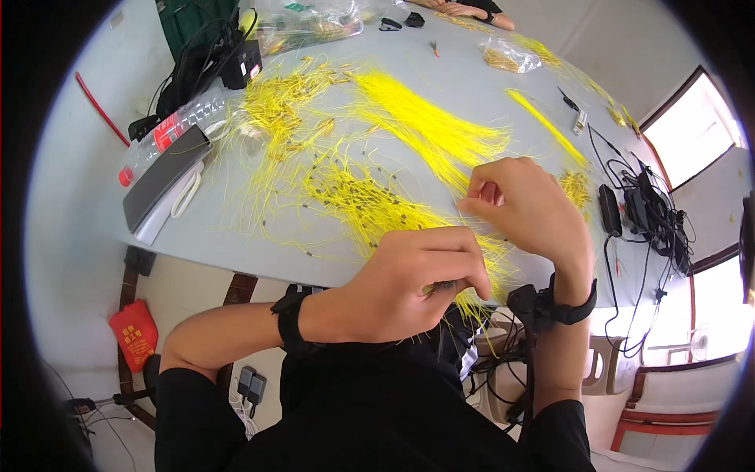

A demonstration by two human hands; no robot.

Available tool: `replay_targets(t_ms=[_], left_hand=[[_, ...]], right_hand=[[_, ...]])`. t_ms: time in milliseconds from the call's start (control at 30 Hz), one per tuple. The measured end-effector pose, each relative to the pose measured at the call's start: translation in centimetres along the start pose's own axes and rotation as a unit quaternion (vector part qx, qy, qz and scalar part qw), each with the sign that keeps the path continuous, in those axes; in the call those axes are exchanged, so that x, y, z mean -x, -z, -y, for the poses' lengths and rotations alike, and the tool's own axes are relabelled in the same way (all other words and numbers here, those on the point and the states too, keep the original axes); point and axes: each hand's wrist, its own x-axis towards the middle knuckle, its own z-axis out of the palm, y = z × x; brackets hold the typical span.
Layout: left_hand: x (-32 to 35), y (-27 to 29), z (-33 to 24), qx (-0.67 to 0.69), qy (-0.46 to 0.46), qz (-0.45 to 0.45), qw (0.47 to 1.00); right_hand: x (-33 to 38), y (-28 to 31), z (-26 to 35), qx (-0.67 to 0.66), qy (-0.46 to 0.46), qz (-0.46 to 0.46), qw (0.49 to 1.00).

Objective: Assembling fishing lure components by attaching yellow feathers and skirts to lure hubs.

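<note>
Over the near edge of the table, my left hand point(401, 283) is closed, its fingers curled and pressed together. Small dark bits show in the gap by its palm, but what it grips is not clear. Farther right and a little higher, my right hand point(535, 206) has its fingers bent toward the thumb in a pinch; anything between them is too small to make out. Beneath and beside both hands lies a loose pile of thin yellow strands point(354, 200) with small dark pieces on them. A straighter bundle of yellow strands point(425, 118) lies just beyond the right hand.
Tangled yellow strands point(283, 102), a clear plastic bottle point(177, 130) and a dark grey box-like device point(169, 177) lie at the left. Black cables point(657, 204) crowd the right edge. Clear bags point(511, 57) lie farther back, near another person's hands point(464, 9).
</note>
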Motion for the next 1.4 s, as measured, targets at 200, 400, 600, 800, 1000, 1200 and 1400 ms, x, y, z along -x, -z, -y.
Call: replay_targets(t_ms=[200, 400, 600, 800, 1000, 1200, 1400], left_hand=[[-0.2, 0.1, -0.3, -0.002, 0.002, 0.002, 1.000], [-0.6, 0.4, 0.4, 0.006, 0.003, -0.025, 1.000], [-0.7, 0.4, -0.1, 0.089, 0.149, -0.105, 0.979], [-0.9, 0.5, -0.2, 0.107, 0.187, -0.118, 0.969], [-0.9, 0.5, -0.1, 0.141, 0.213, -0.143, 0.956], [-1.0, 0.5, -0.3, 0.163, 0.217, -0.175, 0.946], [-1.1, 0.5, -0.2, 0.178, 0.218, -0.171, 0.944]], right_hand=[[0.1, -0.7, 0.6, 0.021, 0.003, 0.008, 1.000], [-0.3, -0.8, -1.4, -0.041, 0.057, -0.053, 0.996], [-0.6, 0.9, -1.6, -0.109, 0.064, -0.079, 0.989], [0.0, 2.3, -2.3, -0.140, 0.059, 0.069, 0.986], [0.3, 3.3, -1.8, -0.108, -0.010, 0.062, 0.992], [-0.2, 1.9, -1.2, -0.039, 0.084, 0.091, 0.992], [-0.5, 0.5, -2.1, -0.082, 0.185, 0.085, 0.976]])
